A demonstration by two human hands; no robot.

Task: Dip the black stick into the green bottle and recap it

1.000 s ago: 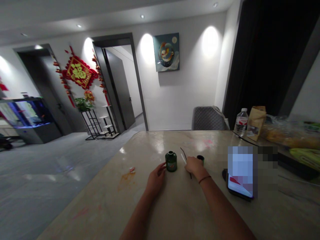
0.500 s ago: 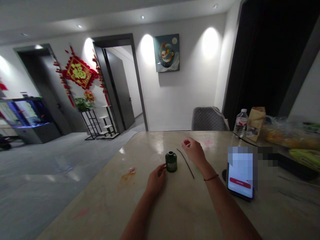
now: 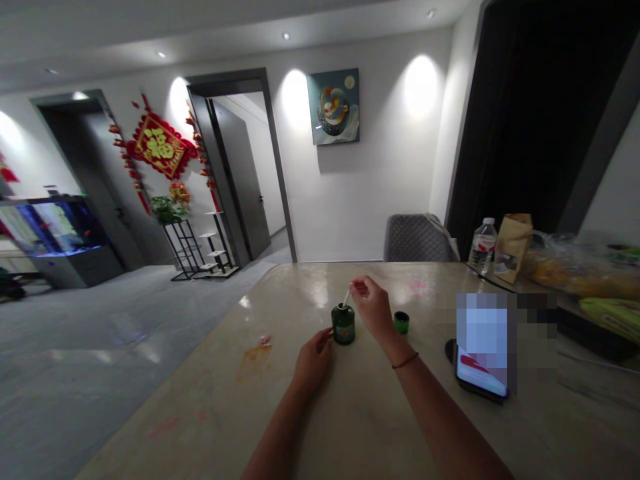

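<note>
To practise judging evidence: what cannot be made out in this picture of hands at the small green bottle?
Head view:
- black phone: screen pixelated, unreadable.
- small dark green bottle: contents hidden by its dark wall; label too small.
- thin white stick: top hidden in the right hand; how deep its tip sits, too small.
- left hand: grip on bottle unclear, too small.

The room is dim. Small recessed ceiling spotlights (image 3: 285, 36) throw bright oval pools onto the white back wall (image 3: 390, 187), blown out at their centres. Their glare lies in pale patches on the glossy beige stone bench (image 3: 300, 413). The black doorway (image 3: 540, 113) on the right holds no detail. The small dark green bottle (image 3: 343, 327) is murky and soft, and the thin white stick (image 3: 345, 298) above it is slightly blurred. Door frames bow toward the edges from the wide lens. A pixelated grey-blue block (image 3: 483, 333) masks part of the right side.
</note>
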